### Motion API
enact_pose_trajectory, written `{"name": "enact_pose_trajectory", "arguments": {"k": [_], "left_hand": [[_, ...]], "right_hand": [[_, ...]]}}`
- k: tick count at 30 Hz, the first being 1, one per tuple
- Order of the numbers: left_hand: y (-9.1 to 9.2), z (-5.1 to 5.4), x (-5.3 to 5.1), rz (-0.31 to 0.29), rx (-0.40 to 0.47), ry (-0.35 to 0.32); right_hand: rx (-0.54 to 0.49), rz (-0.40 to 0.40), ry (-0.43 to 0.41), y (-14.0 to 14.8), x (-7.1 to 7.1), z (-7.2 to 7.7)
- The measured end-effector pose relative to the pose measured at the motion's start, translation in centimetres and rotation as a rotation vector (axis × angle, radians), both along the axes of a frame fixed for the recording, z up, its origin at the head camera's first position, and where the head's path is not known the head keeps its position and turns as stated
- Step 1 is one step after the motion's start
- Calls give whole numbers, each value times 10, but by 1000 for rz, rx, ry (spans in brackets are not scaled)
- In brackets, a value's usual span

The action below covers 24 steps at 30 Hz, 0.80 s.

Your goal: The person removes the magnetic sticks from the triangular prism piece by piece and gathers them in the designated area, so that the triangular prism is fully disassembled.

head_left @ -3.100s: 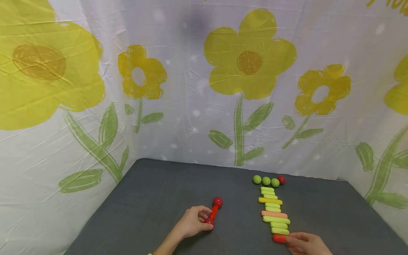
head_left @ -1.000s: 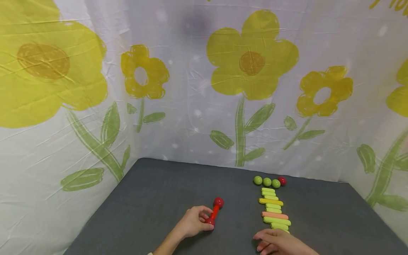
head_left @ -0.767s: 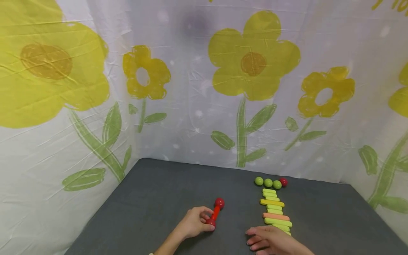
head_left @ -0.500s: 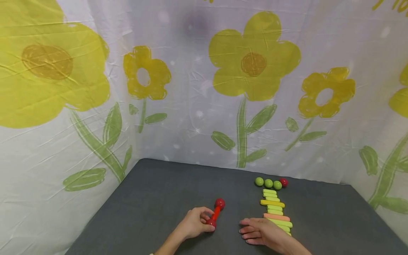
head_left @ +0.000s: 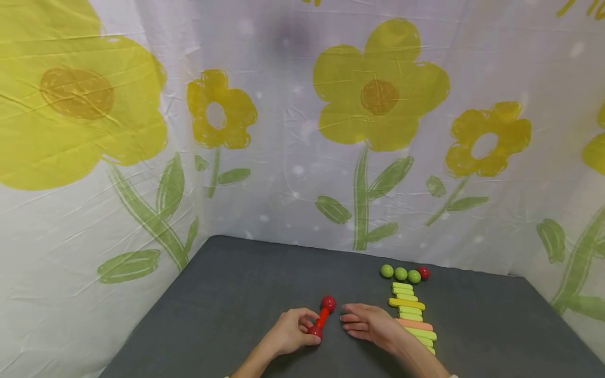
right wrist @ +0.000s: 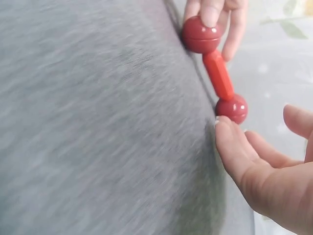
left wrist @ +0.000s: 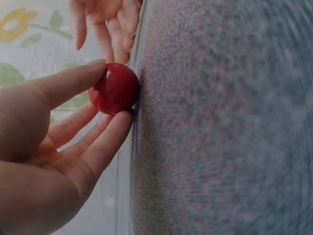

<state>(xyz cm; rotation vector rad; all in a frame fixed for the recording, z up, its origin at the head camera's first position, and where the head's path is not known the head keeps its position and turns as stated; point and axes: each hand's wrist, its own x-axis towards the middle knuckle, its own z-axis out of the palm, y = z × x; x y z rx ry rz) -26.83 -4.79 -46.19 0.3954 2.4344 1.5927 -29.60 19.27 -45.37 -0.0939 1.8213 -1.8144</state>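
Note:
Two red balls joined by an orange-red stick form a dumbbell shape on the dark table. In the head view, my left hand (head_left: 291,332) pinches the nearer red ball (head_left: 314,332) between thumb and fingers. The stick (head_left: 323,318) runs from there to the farther red ball (head_left: 328,303). My right hand (head_left: 375,326) is beside that farther ball, fingers extended and holding nothing. In the right wrist view, the right fingertips (right wrist: 224,128) are close to the farther ball (right wrist: 232,108); whether they touch it I cannot tell.
Right of my hands runs a column of yellow-green sticks (head_left: 410,311), with a yellow stick (head_left: 407,304) and a salmon stick (head_left: 416,324) among them. My right forearm covers its near end. Green balls (head_left: 400,273) and a red ball (head_left: 424,273) lie behind. A flowered cloth (head_left: 283,210) surrounds the table.
My right hand let go of a red stick at the column's near end. It has moved left and forward to the dumbbell shape. The left hand has kept its grip in place.

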Motion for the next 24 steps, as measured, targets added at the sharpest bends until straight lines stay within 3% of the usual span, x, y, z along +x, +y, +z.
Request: {"name": "enact_pose_trajectory", "arguments": {"k": [12, 24], "left_hand": [[-2, 1, 0, -16, 24, 1], [-3, 2, 2, -35, 41, 0]], "right_hand": [[30, -84, 32, -28, -14, 2], [-12, -85, 69, -32, -21, -3]]}}
